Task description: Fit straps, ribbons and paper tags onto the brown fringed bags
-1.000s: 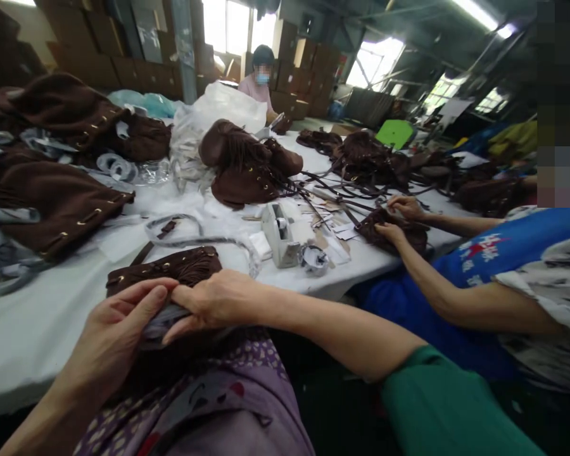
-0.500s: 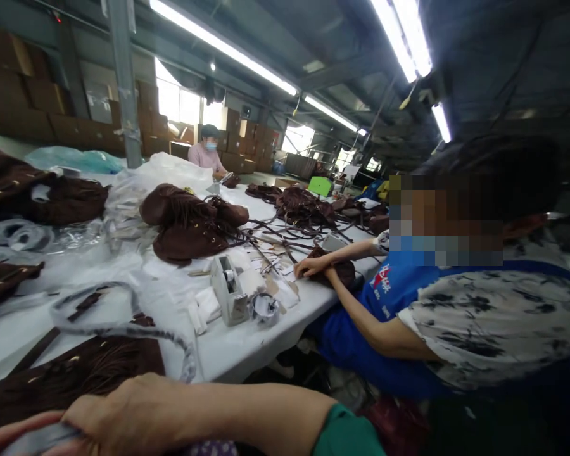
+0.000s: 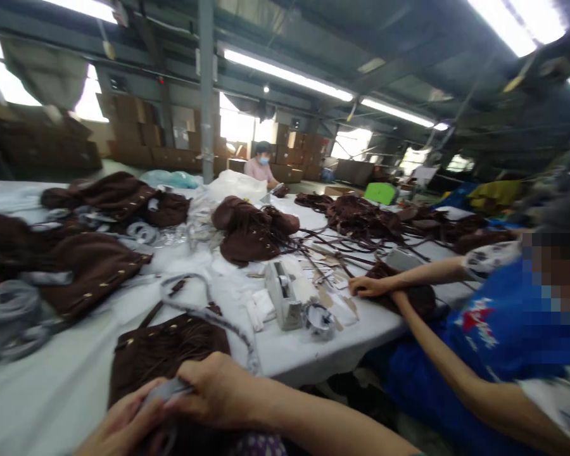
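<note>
At the bottom of the head view, my left hand (image 3: 126, 419) and my right hand (image 3: 221, 387) are closed on a grey wrapping strip (image 3: 168, 391). It looks soft and is partly hidden by my fingers. Just beyond my hands, a dark brown fringed bag (image 3: 171, 345) with gold eyelets lies on the table. A strap in grey wrapping (image 3: 228, 329) loops up from this bag and curves back toward my right forearm. My hands cover the bag's near part.
A tape dispenser (image 3: 282, 297) and a tape roll (image 3: 319, 318) stand on the white-covered table (image 3: 76, 373). More brown bags (image 3: 92, 269) and grey rolls (image 3: 9, 304) lie left. At right, a co-worker's hands (image 3: 373, 286) rest on a brown bag; another person (image 3: 260, 166) sits farther back.
The view has swung left, so the scene sits farther right. My left hand now shows more fully, along with the brown bag and the grey rolls on the left. Both hands remain on the strip.
</note>
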{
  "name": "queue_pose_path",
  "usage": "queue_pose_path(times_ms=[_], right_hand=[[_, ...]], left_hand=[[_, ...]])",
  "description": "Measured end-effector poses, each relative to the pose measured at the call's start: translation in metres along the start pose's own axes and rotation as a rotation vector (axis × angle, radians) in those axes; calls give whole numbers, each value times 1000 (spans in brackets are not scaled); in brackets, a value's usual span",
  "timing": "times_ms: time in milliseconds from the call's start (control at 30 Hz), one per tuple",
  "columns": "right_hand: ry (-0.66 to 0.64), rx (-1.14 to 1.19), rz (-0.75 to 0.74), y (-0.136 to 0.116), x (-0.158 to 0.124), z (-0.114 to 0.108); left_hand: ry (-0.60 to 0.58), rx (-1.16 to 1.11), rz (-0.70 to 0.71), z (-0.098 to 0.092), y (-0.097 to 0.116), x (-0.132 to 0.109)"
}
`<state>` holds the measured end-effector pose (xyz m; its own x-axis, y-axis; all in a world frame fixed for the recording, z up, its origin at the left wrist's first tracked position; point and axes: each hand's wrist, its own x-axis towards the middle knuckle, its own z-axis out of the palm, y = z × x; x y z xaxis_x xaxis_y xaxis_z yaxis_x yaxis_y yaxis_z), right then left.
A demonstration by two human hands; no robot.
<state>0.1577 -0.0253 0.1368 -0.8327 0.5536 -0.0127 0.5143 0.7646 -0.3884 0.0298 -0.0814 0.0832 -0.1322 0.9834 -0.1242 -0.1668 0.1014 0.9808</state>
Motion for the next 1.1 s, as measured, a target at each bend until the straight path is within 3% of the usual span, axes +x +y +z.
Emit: queue_pose_path(times_ms=[67,133,367,567,733,833,900,1033,1100], right_hand=[[9,53,17,2,1,-4],[25,64,-4,6,7,-7],[53,-38,-62,19,22,-15],[0,1,-19,8,19,-12],[59,27,11,-2,15,-9],[34,-21,21,0,9,-12],[-12,-83,15,2,6,-14],[-107,-198,-99,1,4,-17],[-121,-233,-149,-1,7,-19]], left_hand=[[-65,-107,-83,-22,15,-14],[-120,-238,-141,-31,27,-18],[85,-377,-165,-27,26,0],[295,-567,-173,-23,37,1],[343,-717,-89,-13,37,7],[287,-702,-56,-14,33,6],[178,-579,-75,-19,37,3],[-169,-106,-185,-29,58,0],[-257,110,-143,-30,69,2]])
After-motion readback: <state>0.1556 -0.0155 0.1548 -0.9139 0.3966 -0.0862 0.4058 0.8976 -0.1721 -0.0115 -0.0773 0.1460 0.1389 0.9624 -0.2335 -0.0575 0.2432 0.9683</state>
